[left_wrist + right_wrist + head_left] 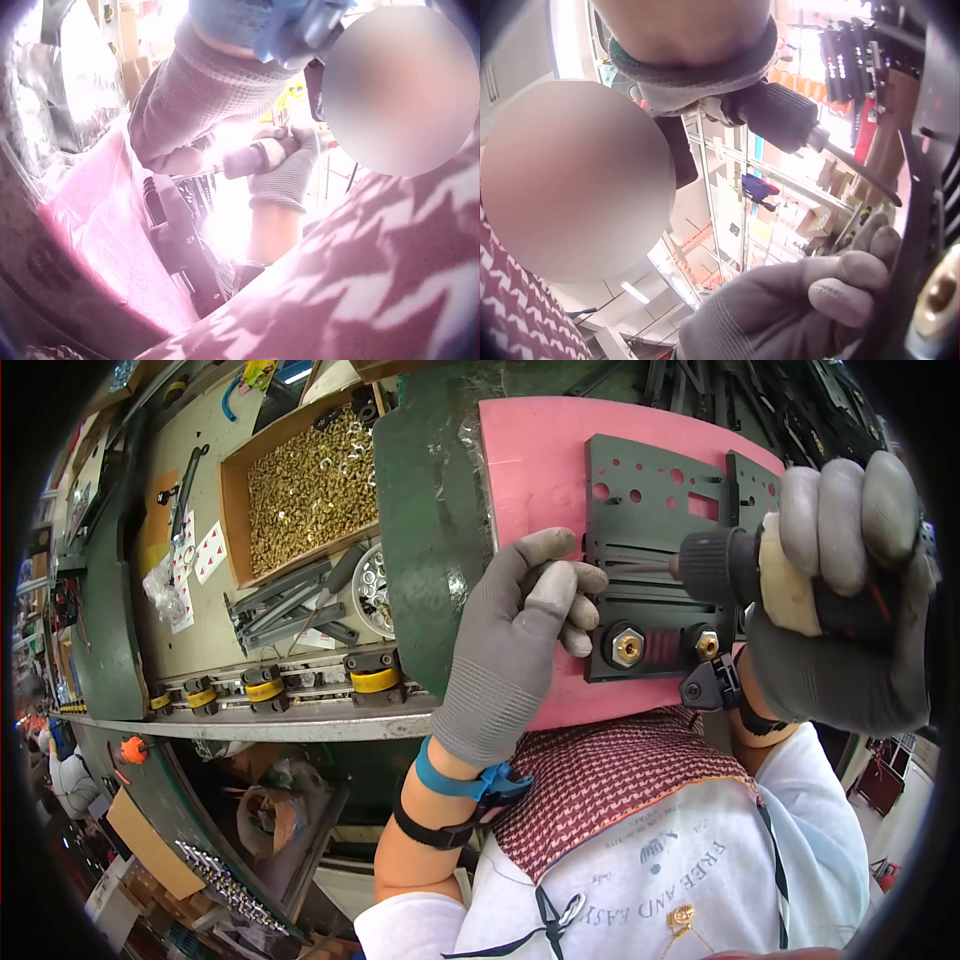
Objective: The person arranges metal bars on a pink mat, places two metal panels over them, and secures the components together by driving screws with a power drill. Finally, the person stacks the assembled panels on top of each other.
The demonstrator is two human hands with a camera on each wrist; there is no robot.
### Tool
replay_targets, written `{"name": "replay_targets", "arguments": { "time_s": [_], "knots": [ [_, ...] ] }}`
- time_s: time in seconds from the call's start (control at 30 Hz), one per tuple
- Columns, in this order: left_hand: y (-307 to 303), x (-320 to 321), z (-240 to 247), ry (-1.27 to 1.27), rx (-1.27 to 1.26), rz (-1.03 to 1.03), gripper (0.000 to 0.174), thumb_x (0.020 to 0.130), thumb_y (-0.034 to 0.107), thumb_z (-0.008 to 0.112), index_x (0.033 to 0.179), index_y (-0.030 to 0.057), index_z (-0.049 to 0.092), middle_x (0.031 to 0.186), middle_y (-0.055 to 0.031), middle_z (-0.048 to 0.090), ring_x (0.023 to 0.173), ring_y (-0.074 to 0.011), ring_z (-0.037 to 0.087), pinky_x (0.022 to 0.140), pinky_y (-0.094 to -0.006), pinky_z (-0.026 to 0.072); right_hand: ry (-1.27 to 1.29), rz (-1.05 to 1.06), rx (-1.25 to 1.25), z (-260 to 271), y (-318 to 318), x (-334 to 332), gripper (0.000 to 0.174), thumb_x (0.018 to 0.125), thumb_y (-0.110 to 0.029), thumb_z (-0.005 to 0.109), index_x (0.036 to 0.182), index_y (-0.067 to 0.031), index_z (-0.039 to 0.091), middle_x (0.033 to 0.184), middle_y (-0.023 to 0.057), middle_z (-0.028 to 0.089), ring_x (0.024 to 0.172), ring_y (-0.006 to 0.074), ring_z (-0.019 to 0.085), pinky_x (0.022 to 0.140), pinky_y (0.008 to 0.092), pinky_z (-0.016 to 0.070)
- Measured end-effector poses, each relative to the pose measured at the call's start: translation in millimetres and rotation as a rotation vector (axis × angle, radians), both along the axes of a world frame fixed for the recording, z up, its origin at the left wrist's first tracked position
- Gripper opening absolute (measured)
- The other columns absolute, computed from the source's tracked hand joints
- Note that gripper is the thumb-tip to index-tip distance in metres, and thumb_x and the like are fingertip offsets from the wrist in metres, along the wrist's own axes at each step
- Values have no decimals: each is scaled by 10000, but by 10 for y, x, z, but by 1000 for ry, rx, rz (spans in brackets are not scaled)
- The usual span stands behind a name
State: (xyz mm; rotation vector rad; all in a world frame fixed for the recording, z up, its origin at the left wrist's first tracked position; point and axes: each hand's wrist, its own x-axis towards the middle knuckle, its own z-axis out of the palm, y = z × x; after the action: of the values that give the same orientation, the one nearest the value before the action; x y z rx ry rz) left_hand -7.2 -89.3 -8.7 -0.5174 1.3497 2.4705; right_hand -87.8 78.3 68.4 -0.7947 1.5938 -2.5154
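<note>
My gloved right hand [850, 600] grips a power drill [720, 565] with a dark chuck and a long thin bit. The bit [862, 176] points left across a dark metal plate [640, 510], its tip close to my left fingertips. The plate has holes, slots and two brass fittings [627, 648] along its near edge. My gloved left hand [520, 630] is at the plate's left edge with fingers bent, fingertips right at the edge. I cannot tell what those fingers hold. A second dark plate [750, 490] lies alongside, partly hidden by my right hand.
A pink mat [530, 470] lies under the plates. To the left are a box [235, 520] of small brass parts, a bowl [365, 600] of nuts or rings and several dark metal bars [290, 610]. Yellow rollers [375, 678] line the bench edge. Dark parts are piled at the back right.
</note>
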Motion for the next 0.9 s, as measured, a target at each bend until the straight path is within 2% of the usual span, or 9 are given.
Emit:
{"name": "replay_targets", "arguments": {
  "time_s": [0.07, 0.13, 0.17, 0.3, 0.33, 0.4, 0.43, 0.77, 0.9],
  "knots": [
    [-27, -43, 0, 6, 23, -27, 325, 1009, 208, 494, 1226, -33, 513, 1045, -121, 629, 776, -92, 589, 639, -219, 485, 60, -2, 23, -47, 88, -23, 127, 902, -153, 449, 831, -63, 395, 715, 2, 387, 660, 114, 337, 622, 222, 305],
    [-65, -57, -45, -52, 189, -148, 384, 968, 344, 580, 1131, -2, 543, 933, -79, 625, 677, -80, 549, 541, -206, 432, 117, 0, 45, -86, 194, -51, 129, 906, -146, 453, 821, -70, 391, 710, -7, 383, 655, 107, 333, 622, 216, 303],
    [-63, -56, -68, -50, 186, -148, 384, 968, 344, 580, 1131, -2, 543, 933, -79, 625, 677, -80, 549, 541, -206, 432, 143, 3, 56, -105, 243, -62, 132, 907, -142, 455, 817, -74, 388, 708, -11, 380, 652, 104, 331, 621, 212, 302],
    [-23, -65, -21, -68, 209, -131, 505, 919, 537, 565, 994, 39, 533, 769, -23, 552, 564, -67, 444, 468, -192, 323, 238, 12, 99, -152, 353, -82, 149, 914, -128, 463, 798, -88, 380, 698, -28, 371, 641, 91, 323, 621, 199, 298],
    [-18, -72, 6, -115, 240, -109, 535, 915, 578, 544, 965, 46, 524, 726, -9, 523, 539, -65, 411, 455, -192, 294, 238, 12, 98, 36, 348, -59, 149, 914, -128, 463, 798, -88, 380, 698, -28, 371, 641, 91, 323, 621, 199, 298],
    [-32, -68, -30, -96, 194, -120, 544, 920, 586, 526, 963, 43, 523, 721, -7, 524, 534, -64, 409, 451, -194, 291, -255, 106, 779, 578, 330, 6, 197, 926, -87, 467, 765, -111, 356, 662, -57, 329, 613, 77, 310, 626, 175, 309],
    [-39, -66, -43, -77, 149, -130, 555, 926, 594, 508, 961, 41, 522, 717, -5, 524, 529, -62, 407, 447, -195, 288, -254, 107, 778, 571, 317, 5, 197, 926, -87, 467, 765, -111, 356, 662, -57, 329, 613, 77, 310, 626, 175, 309],
    [11, -69, -59, -41, 169, -73, 533, 935, 563, 521, 986, 32, 528, 683, -9, 524, 514, -58, 399, 434, -208, 279, -175, 223, 69, 227, 31, -19, 203, 930, -83, 477, 767, -113, 360, 654, -67, 328, 605, 79, 317, 634, 170, 328],
    [11, -77, -28, -46, 97, -115, 543, 928, 581, 520, 903, 40, 562, 619, 7, 505, 486, -53, 388, 433, -203, 273, -139, 258, -212, 147, -21, -24, 206, 931, -81, 481, 767, -114, 362, 650, -70, 327, 602, 80, 320, 638, 167, 335]
  ]
}}
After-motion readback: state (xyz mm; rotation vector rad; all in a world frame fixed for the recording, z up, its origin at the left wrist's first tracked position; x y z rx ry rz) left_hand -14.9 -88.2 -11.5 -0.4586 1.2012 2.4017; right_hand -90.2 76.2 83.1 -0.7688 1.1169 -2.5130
